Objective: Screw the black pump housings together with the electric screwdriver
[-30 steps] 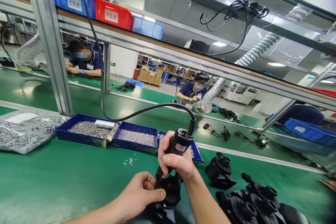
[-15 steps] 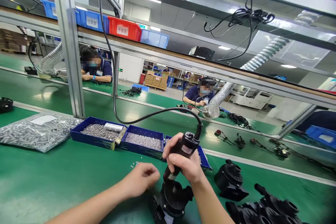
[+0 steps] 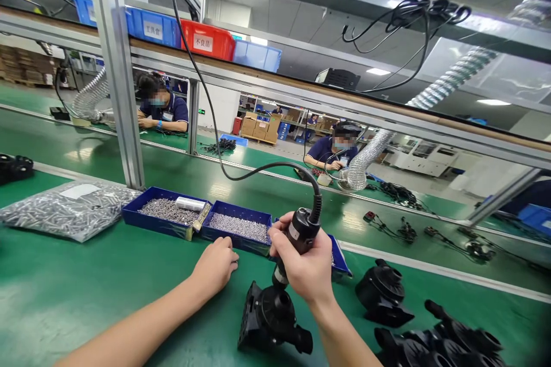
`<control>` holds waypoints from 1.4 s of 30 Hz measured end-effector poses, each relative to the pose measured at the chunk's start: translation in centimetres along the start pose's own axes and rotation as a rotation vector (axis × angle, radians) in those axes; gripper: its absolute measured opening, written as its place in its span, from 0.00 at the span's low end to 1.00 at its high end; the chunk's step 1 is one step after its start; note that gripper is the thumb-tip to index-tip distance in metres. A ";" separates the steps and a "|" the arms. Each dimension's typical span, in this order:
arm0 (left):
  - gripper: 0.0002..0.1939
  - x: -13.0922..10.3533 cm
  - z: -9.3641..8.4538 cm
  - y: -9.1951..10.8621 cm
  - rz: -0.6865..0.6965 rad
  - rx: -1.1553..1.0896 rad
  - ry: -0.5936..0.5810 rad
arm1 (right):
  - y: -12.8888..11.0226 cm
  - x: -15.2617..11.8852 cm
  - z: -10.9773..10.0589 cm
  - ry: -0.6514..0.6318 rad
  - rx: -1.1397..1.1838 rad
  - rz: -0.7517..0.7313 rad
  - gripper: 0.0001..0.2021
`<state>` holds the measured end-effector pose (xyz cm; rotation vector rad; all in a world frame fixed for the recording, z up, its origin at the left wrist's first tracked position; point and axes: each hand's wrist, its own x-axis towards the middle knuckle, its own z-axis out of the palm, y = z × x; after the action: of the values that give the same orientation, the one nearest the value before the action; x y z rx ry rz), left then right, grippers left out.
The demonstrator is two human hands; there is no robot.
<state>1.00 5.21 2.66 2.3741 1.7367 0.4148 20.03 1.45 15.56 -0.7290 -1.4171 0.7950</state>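
Nearest, a black pump housing (image 3: pixel 271 321) sits on the green worktop (image 3: pixel 86 292), directly under the right hand (image 3: pixel 307 266), which is closed around an upright electric screwdriver (image 3: pixel 297 238) whose tip points down at it. The left hand (image 3: pixel 215 264), fingers curled and holding nothing visible, rests farther left, beside the blue screw tray (image 3: pixel 239 229).
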 end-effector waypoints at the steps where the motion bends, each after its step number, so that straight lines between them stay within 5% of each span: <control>1: 0.11 0.1 0.1 0.0 0.005 0.006 -0.006 | -0.1 0.0 0.0 -0.004 -0.003 0.005 0.13; 10: 0.15 0.9 1.6 1.6 0.008 0.053 0.018 | -0.5 0.1 -0.1 -0.011 -0.041 0.081 0.15; 16: 0.12 1.1 1.5 0.8 -0.030 0.006 0.017 | -1.5 -0.1 0.0 -0.012 -0.015 0.129 0.15; 33: 0.13 1.6 0.7 0.8 0.017 0.032 -0.057 | -1.4 0.3 -0.9 -0.053 -0.004 -0.024 0.10; 42: 0.20 1.0 1.5 2.9 0.042 0.198 -0.052 | -1.1 0.6 -0.2 -0.032 0.060 -0.021 0.10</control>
<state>4.42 5.28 2.22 2.5344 1.7830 0.1930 20.31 1.38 16.83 -0.6570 -1.4216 0.8320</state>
